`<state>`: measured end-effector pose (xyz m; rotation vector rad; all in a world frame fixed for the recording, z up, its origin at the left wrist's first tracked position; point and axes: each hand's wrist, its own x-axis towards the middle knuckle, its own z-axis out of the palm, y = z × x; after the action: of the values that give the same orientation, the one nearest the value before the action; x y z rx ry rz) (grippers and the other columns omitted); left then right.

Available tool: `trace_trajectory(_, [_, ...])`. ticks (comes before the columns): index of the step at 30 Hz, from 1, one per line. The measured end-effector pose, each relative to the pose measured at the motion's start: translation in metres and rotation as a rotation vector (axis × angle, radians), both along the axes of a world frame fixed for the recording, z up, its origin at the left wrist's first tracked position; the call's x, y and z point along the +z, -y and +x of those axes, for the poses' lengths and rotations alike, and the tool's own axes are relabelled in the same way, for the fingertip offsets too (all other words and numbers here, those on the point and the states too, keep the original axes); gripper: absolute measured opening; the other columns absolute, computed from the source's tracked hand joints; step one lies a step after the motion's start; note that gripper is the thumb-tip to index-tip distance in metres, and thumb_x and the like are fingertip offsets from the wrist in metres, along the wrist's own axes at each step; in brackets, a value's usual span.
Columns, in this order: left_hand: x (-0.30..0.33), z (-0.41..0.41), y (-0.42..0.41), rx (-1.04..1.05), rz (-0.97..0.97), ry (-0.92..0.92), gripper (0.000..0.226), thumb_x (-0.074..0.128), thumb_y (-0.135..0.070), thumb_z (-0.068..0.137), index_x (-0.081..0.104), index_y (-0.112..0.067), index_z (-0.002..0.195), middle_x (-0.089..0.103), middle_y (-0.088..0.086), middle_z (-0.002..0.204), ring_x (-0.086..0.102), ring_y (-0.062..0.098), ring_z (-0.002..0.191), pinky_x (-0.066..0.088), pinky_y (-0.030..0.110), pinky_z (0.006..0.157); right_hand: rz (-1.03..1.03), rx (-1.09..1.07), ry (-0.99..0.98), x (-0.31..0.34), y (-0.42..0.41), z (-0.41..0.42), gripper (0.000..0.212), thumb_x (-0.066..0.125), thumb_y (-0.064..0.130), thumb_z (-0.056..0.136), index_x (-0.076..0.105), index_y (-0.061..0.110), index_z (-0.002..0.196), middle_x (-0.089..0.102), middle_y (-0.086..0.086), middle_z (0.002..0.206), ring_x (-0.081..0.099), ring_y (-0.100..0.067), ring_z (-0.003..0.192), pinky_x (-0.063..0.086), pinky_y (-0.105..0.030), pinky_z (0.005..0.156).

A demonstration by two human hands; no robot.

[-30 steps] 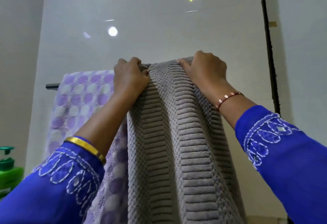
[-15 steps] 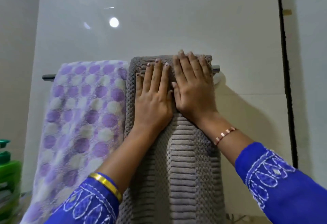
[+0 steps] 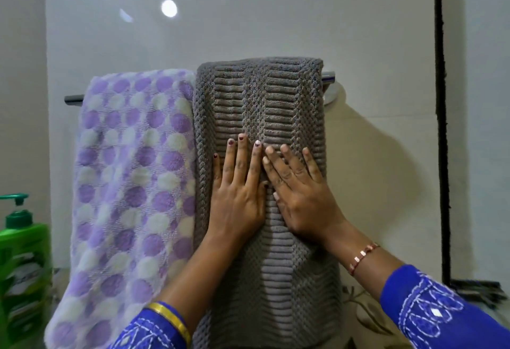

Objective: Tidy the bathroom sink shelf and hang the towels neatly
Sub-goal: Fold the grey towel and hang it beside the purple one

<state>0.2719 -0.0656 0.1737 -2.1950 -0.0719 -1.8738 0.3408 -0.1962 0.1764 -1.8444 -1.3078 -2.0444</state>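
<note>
A grey ribbed towel (image 3: 259, 95) hangs folded over the metal towel bar (image 3: 73, 99) on the white wall. Beside it on the left hangs a white towel with purple dots (image 3: 132, 172), touching the grey one. My left hand (image 3: 237, 194) and my right hand (image 3: 298, 194) lie flat side by side on the front of the grey towel, fingers spread and pointing up, pressing on it about halfway down. Neither hand grips anything. The right end of the bar shows past the grey towel.
A green pump bottle (image 3: 20, 260) stands at the far left edge. A dark vertical strip (image 3: 440, 128) runs down the wall on the right. Patterned tile shows at the bottom right.
A second ago both hands gripped the grey towel's top fold at the bar. They then flattened on it and have slid downward along its front.
</note>
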Motion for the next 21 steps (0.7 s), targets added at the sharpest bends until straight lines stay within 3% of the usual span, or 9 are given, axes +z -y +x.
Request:
trace_trajectory(6, [-0.044,-0.01,-0.002,0.087,0.071,-0.137,0.06,0.036,-0.032,0.09,0.026,-0.005,0.142,0.022,0.015,0.149,0.017,0.03,0.139,-0.002,0.035,0.117,-0.235,-0.025,0.064,-0.049,0.021,0.004,0.05,0.041,0.017,0.084,0.045,0.001,0.132,0.044,-0.015,0.14,0.037,-0.029,0.134,0.022,-0.046,0.112])
trace_trajectory(10, [-0.056,-0.023,0.004,0.118,0.045,-0.2,0.058,0.037,-0.023,0.086,0.029,-0.003,0.14,0.032,0.017,0.148,0.023,0.029,0.138,0.011,0.038,0.115,-0.322,0.067,0.024,-0.057,0.031,-0.008,0.04,0.046,0.014,0.08,0.062,-0.001,0.114,0.063,-0.018,0.121,0.058,-0.03,0.116,0.038,-0.045,0.107])
trace_trajectory(13, [-0.057,-0.039,0.014,0.073,-0.013,-0.238,0.055,0.037,-0.018,0.081,0.042,-0.001,0.133,0.048,0.018,0.14,0.044,0.033,0.131,0.023,0.04,0.109,-0.256,0.221,-0.083,-0.05,0.033,-0.03,0.034,0.047,0.012,0.074,0.069,-0.001,0.097,0.07,-0.019,0.106,0.066,-0.032,0.1,0.049,-0.042,0.094])
trace_trajectory(17, [-0.06,-0.073,0.026,-0.065,-0.184,-0.269,0.048,0.036,-0.016,0.08,0.059,-0.001,0.119,0.064,0.017,0.122,0.062,0.03,0.113,0.042,0.039,0.102,-0.118,0.42,-0.194,-0.037,0.021,-0.066,0.032,0.047,0.007,0.076,0.067,-0.004,0.097,0.069,-0.021,0.105,0.063,-0.034,0.102,0.04,-0.037,0.097])
trace_trajectory(21, [-0.062,-0.125,0.027,-0.135,-0.379,-0.141,0.044,0.035,-0.014,0.084,0.059,-0.001,0.118,0.066,0.016,0.116,0.062,0.028,0.106,0.04,0.026,0.095,-0.049,0.578,-0.303,-0.033,-0.011,-0.103,0.034,0.044,0.007,0.073,0.065,-0.005,0.097,0.067,-0.024,0.107,0.061,-0.039,0.106,0.035,-0.038,0.1])
